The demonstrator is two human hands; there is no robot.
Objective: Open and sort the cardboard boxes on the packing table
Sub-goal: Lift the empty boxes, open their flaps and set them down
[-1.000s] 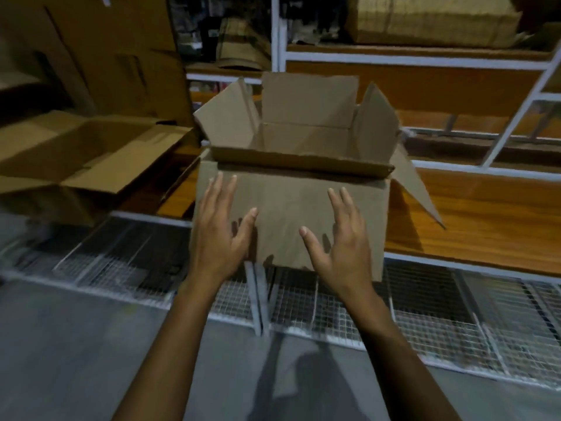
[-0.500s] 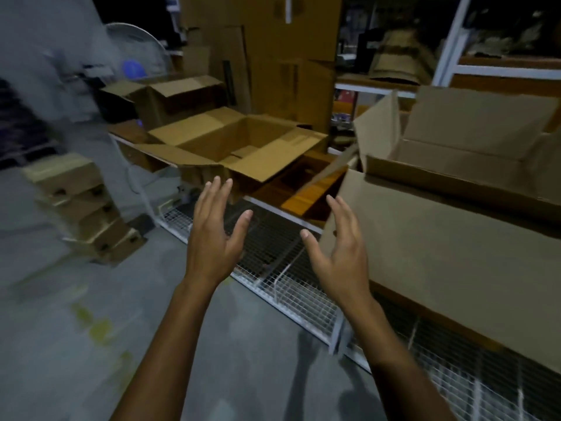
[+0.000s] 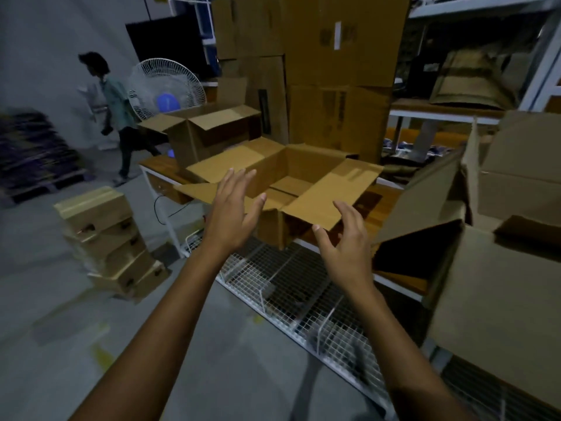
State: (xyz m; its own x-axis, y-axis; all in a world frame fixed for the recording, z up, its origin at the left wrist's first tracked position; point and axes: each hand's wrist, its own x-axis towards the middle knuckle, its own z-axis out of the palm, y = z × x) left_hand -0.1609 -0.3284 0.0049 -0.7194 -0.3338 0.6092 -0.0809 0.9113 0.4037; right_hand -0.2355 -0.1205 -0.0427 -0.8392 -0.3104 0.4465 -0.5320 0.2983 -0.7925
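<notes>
Two bare hands, the left hand flat-fingered and the right hand loosely curled, hover apart holding nothing before an open box of smooth brown corrugated cardboard whose four flaps splay over the wooden packing table, above white wire-mesh shelving.

Wooden table, open cardboard boxes

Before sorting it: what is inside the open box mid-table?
The open box shows only its bare cardboard floor, bottom flaps meeting at a seam. The left hand and the box's near wall cover its near-left corner, so that part cannot be checked.
</notes>
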